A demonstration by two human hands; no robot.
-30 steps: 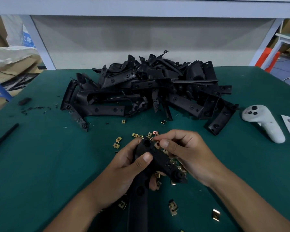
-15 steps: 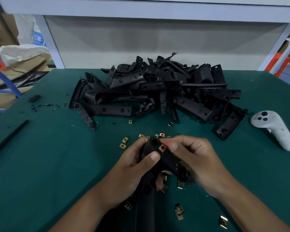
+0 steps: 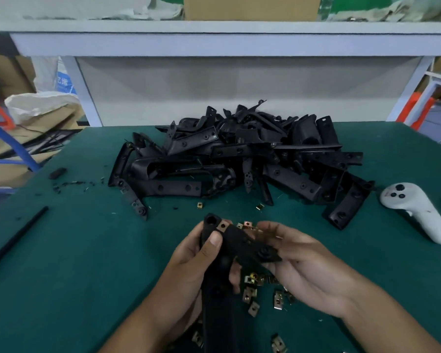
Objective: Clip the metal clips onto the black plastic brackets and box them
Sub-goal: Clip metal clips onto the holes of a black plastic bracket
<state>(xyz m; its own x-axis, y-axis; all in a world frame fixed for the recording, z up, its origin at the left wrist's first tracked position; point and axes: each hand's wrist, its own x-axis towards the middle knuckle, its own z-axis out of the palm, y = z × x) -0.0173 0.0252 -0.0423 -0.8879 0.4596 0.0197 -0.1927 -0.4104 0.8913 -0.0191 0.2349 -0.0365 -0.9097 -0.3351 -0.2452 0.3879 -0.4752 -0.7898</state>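
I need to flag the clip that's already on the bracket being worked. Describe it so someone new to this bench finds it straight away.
Start at the big pile of black brackets on the green table, then come toward the person's two hands. The left hand grips one black bracket, and the clip sits near its far end, beside a round hole. Unlike the loose clips lying on the table, it is seated on the bracket.

Single head-worn wide-angle view, looking forward and down, close above both hands, green table (image 3: 61, 250) filling the frame

Factory assembly workshop: green-matted workbench (image 3: 61, 250), heaped black brackets (image 3: 239, 159), stacked cardboard (image 3: 250, 7).
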